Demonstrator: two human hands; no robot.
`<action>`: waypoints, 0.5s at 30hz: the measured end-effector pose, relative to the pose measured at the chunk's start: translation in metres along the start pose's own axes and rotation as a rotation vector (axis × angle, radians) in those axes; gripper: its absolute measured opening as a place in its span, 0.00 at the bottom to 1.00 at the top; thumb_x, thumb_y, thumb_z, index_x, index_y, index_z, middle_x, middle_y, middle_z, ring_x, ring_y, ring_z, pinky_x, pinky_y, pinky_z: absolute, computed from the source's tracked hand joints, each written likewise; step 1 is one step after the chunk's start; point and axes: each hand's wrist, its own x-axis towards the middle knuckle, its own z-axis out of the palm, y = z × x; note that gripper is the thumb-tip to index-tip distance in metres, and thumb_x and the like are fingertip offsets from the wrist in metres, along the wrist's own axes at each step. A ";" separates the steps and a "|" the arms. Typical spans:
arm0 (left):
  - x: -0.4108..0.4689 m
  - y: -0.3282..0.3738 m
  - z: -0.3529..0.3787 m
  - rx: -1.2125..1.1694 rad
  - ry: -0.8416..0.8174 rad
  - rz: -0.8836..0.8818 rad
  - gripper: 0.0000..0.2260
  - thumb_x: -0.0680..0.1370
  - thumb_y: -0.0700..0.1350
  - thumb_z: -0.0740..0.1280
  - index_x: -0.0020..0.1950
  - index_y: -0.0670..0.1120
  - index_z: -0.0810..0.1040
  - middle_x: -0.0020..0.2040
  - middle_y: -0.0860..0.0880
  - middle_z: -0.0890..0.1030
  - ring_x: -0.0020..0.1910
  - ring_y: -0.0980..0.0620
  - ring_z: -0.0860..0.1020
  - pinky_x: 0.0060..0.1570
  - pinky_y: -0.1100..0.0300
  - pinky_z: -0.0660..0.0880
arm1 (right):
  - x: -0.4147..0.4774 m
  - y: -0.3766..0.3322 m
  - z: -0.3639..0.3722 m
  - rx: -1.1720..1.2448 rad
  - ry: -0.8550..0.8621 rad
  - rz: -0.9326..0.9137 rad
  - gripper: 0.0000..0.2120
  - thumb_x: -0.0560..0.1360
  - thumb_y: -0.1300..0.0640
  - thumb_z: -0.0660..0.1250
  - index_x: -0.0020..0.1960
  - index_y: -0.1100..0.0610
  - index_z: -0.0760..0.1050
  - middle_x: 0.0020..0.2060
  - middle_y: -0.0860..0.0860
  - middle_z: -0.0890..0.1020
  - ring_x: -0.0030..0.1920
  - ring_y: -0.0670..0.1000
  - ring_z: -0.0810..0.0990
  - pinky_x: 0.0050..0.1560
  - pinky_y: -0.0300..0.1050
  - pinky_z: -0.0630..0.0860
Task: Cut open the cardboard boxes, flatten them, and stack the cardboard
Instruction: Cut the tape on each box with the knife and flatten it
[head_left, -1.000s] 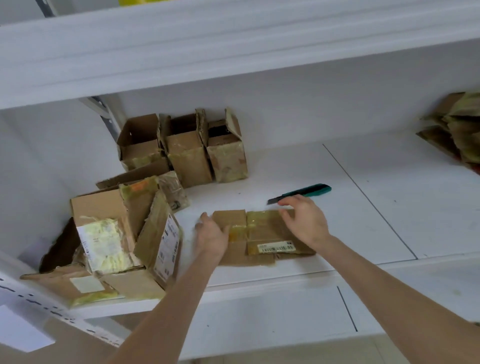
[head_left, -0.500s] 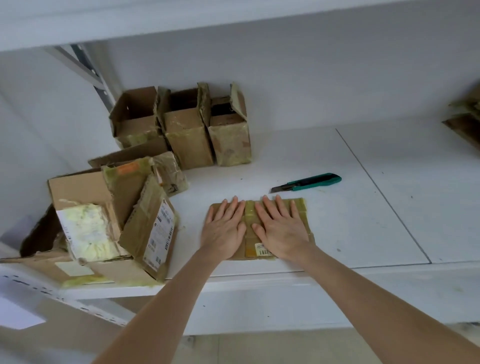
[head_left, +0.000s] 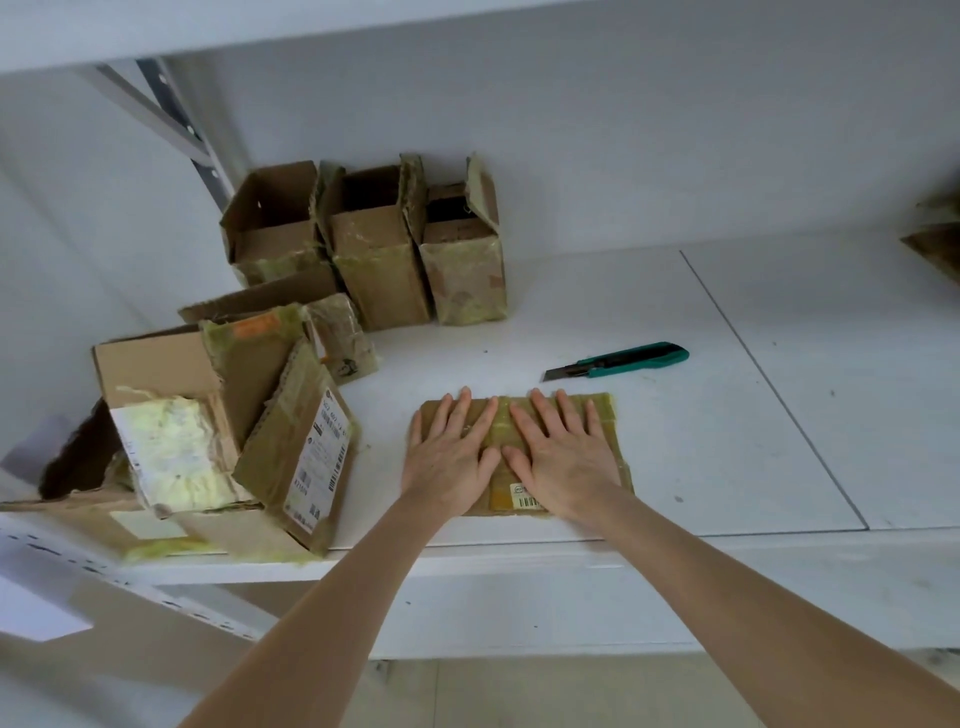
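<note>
Left hand (head_left: 449, 460), right hand (head_left: 563, 462), pressed flat on tape-glossed rectangular cardboard (head_left: 603, 431)

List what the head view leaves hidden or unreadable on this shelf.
All in the head view:
1. The flattened cardboard: its middle lies under the left hand and right hand, which are pressed flat on it.
2. Its barcode label: partly under the right hand, print too small.
3. The cardboard at the right: cut off by the frame edge.
4. The three upright boxes: insides in shadow, contents unclear.
</note>
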 end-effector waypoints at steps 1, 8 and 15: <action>0.000 0.000 -0.001 -0.007 -0.004 0.005 0.25 0.80 0.59 0.41 0.77 0.60 0.38 0.79 0.50 0.40 0.77 0.50 0.40 0.74 0.46 0.39 | -0.001 0.000 -0.001 -0.003 -0.003 0.001 0.31 0.78 0.36 0.37 0.78 0.45 0.38 0.78 0.49 0.39 0.77 0.55 0.36 0.74 0.59 0.35; -0.001 -0.002 0.003 -0.008 0.006 0.016 0.27 0.78 0.62 0.39 0.77 0.59 0.39 0.79 0.50 0.40 0.77 0.50 0.40 0.74 0.44 0.39 | -0.002 -0.001 -0.002 -0.016 0.014 0.012 0.32 0.77 0.35 0.36 0.78 0.45 0.40 0.78 0.48 0.41 0.77 0.54 0.38 0.75 0.58 0.38; -0.003 -0.001 -0.001 -0.061 0.046 -0.003 0.27 0.79 0.61 0.42 0.78 0.60 0.43 0.79 0.52 0.44 0.78 0.52 0.43 0.75 0.45 0.42 | -0.038 -0.006 -0.011 0.138 0.146 0.196 0.26 0.81 0.41 0.49 0.76 0.47 0.54 0.78 0.54 0.50 0.77 0.58 0.48 0.75 0.55 0.50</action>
